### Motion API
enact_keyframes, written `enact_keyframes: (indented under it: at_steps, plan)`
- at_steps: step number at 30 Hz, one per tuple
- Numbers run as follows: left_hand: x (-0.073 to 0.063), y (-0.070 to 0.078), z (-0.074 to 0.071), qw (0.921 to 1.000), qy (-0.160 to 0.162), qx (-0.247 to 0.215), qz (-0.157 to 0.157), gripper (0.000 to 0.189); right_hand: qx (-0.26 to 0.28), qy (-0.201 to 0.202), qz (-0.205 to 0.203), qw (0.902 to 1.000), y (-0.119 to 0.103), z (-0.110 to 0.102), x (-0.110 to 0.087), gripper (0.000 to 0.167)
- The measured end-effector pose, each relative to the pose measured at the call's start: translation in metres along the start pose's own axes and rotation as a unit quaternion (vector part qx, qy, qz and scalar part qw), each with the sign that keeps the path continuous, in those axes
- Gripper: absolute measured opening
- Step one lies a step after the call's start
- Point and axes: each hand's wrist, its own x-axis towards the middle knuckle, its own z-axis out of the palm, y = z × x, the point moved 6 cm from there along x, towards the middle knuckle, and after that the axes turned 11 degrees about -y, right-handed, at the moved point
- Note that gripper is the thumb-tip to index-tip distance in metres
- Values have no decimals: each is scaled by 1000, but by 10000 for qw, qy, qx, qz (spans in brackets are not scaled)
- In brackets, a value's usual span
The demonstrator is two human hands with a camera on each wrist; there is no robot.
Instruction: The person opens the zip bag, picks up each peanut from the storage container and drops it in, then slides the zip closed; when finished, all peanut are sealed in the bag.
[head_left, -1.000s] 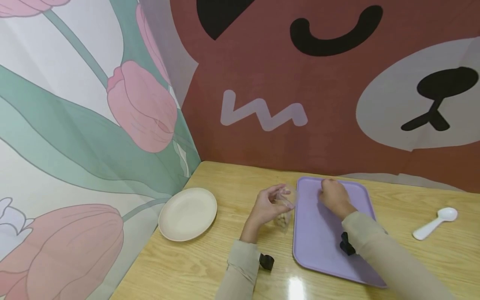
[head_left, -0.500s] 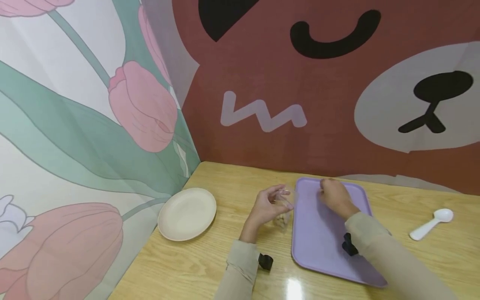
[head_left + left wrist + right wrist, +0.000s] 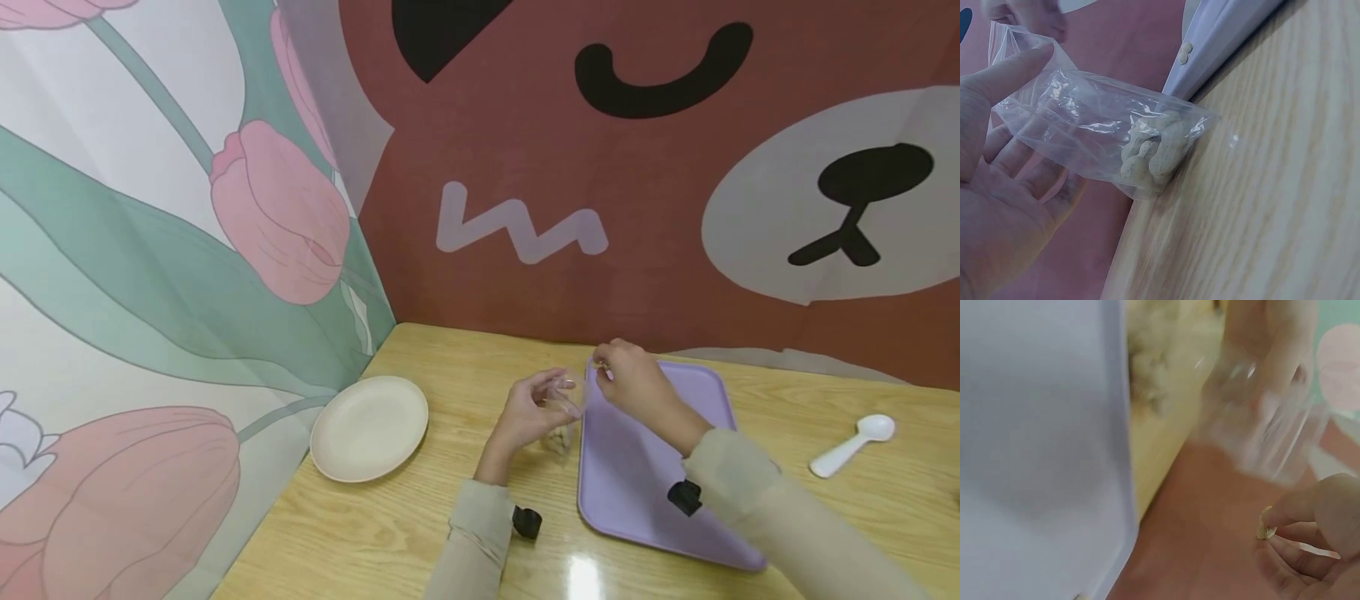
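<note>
- Peanut [image 3: 1266, 526] sits pinched between thumb and fingertips of the right hand [image 3: 633, 379], barely spread; I judge it light and dry, with a brittle shell, so a gentle pinch at its middle suits it.
- That hand hangs over the far-left corner of the purple tray [image 3: 645, 475], just beside the bag's mouth.
- My left hand [image 3: 528, 408] holds the clear plastic bag [image 3: 1097, 119] near its mouth, thumb and fingers well apart with the film between them.
- I expect the film to be limp and slippery; the rim is where I'd take hold, keeping the mouth spread.
- More peanuts [image 3: 1154, 150] bunch in the bag's bottom, beside the tray; whether it touches the table [image 3: 420, 525] I can't tell.
- Another peanut [image 3: 1185, 53] lies on the tray near its edge.
- Farther out, I see a cream plate [image 3: 371, 429] to the left and a white spoon [image 3: 840, 458] to the right.
</note>
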Motion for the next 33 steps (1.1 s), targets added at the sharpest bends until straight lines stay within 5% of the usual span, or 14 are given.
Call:
enact_keyframes:
  at_steps: [13,33]
  plan:
    - [-2,2,0,9999,-78,-78,-51,60,459,44,-496,9977,-39,-3,-4,13]
    - [-3,3,-2,9999,-120,-1,-48,60,588,-250,-381,9972,-46,4,-7,11]
